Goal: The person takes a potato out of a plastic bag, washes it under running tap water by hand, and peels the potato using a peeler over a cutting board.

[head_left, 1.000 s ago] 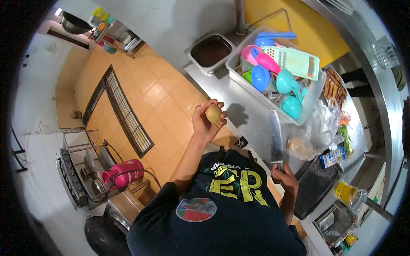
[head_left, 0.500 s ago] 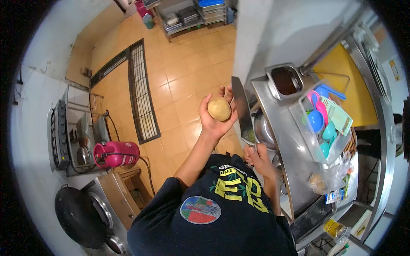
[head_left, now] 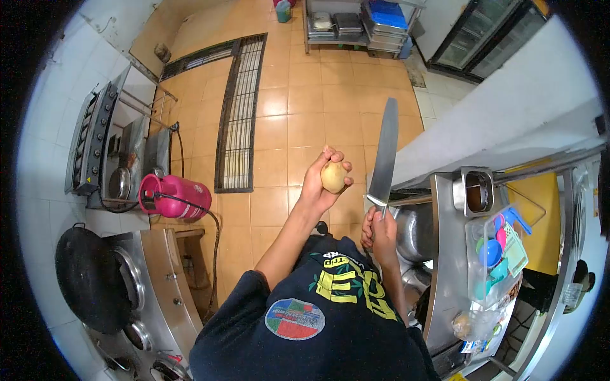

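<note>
A pale yellow, roundish potato (head_left: 333, 178) rests in my left hand (head_left: 316, 188), the fingers curled around its far side. My right hand (head_left: 379, 229) is closed around the handle of a large chef's knife (head_left: 385, 152), whose broad blade points up and away from me. Blade and potato are apart, with the knife to the right. Most of the knife handle is hidden by my fingers. Both hands are held in front of my body, above the tiled floor.
To the right, a steel counter (head_left: 444, 267) bears a clear plastic bin (head_left: 478, 254) of colourful utensils and a steel container (head_left: 473, 192). Metal bowls (head_left: 414, 232) sit below its edge. A pink gas cylinder (head_left: 175, 195), a black wok (head_left: 92, 279) and stoves stand left. A floor grate (head_left: 240, 114) lies ahead.
The view has turned to the right. My left fingers have curled further around the potato. The knife has swung from leaning left to leaning slightly right, farther from the potato.
</note>
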The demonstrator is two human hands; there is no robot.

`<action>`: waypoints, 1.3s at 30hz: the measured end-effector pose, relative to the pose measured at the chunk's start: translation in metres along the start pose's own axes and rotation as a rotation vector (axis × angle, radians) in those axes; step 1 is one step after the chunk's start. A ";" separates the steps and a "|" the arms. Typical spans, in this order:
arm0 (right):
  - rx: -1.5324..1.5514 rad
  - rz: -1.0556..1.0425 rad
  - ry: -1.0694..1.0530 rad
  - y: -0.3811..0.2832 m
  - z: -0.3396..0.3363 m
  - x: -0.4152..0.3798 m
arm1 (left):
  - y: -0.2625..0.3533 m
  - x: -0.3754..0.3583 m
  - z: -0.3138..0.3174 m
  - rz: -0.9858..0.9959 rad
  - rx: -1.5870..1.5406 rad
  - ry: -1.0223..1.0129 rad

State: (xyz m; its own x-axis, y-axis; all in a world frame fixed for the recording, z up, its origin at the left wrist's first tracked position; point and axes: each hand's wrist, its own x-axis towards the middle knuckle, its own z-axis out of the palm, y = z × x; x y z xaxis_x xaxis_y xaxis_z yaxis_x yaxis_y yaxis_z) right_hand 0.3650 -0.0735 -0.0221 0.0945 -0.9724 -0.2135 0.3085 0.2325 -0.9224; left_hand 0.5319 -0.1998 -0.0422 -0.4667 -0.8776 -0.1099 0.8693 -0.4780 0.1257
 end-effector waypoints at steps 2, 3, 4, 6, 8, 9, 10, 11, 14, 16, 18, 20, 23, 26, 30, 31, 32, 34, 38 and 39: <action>0.021 0.052 0.008 0.001 0.007 0.009 | 0.012 0.003 -0.004 0.020 -0.013 0.055; 0.025 0.071 0.013 0.003 0.007 0.011 | 0.016 0.005 -0.005 0.026 -0.020 0.082; 0.030 0.089 0.017 0.006 0.008 0.014 | 0.022 0.007 -0.006 0.026 -0.028 0.104; 0.008 0.094 0.048 0.020 -0.001 0.025 | 0.026 0.015 -0.020 0.035 -0.073 0.156; 0.026 0.106 0.061 0.023 0.000 0.037 | 0.038 0.016 -0.026 0.050 -0.082 0.126; 0.040 0.116 0.066 0.022 0.001 0.045 | 0.043 0.017 -0.027 0.059 -0.087 0.109; 0.058 0.125 0.070 0.019 0.003 0.052 | 0.047 0.018 -0.026 0.075 -0.089 0.148; 0.062 0.162 0.093 0.015 0.004 0.057 | 0.050 0.020 -0.025 0.090 -0.091 0.187; 0.079 0.236 0.091 0.016 -0.001 0.083 | 0.063 0.030 -0.023 0.095 -0.107 0.234; 0.062 0.247 0.080 0.015 -0.002 0.103 | 0.073 0.043 -0.027 0.092 -0.101 0.221; 0.060 0.251 0.051 0.016 -0.004 0.130 | 0.088 0.059 -0.031 0.095 -0.067 0.187; 0.043 0.261 0.040 0.016 -0.009 0.163 | 0.103 0.080 -0.028 0.130 -0.076 0.154; 0.003 0.269 0.031 -0.002 -0.009 0.217 | 0.129 0.115 -0.016 0.160 -0.076 0.126; -0.026 0.239 0.030 -0.027 -0.008 0.283 | 0.162 0.161 0.002 0.173 -0.061 0.086; -0.050 0.141 0.030 -0.053 -0.017 0.362 | 0.194 0.220 0.021 0.173 -0.068 0.024; -0.054 0.129 0.032 -0.062 -0.017 0.379 | 0.200 0.233 0.026 0.191 -0.063 0.016; -0.057 0.122 0.035 -0.068 -0.019 0.396 | 0.206 0.246 0.027 0.195 -0.072 0.013; -0.063 0.099 0.008 -0.067 -0.030 0.425 | 0.215 0.266 0.024 0.200 -0.101 0.020; -0.110 0.119 -0.007 -0.080 -0.036 0.460 | 0.226 0.298 0.026 0.231 -0.138 0.075; -0.117 0.131 -0.009 -0.078 -0.038 0.467 | 0.230 0.307 0.023 0.234 -0.146 0.072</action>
State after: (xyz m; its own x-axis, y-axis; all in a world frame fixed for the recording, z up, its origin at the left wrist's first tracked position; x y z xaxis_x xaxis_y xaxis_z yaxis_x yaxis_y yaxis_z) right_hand 0.3492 -0.5464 -0.0616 0.1350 -0.9335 -0.3322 0.1807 0.3529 -0.9181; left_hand 0.5844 -0.5802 -0.0250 -0.2427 -0.9560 -0.1647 0.9686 -0.2482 0.0135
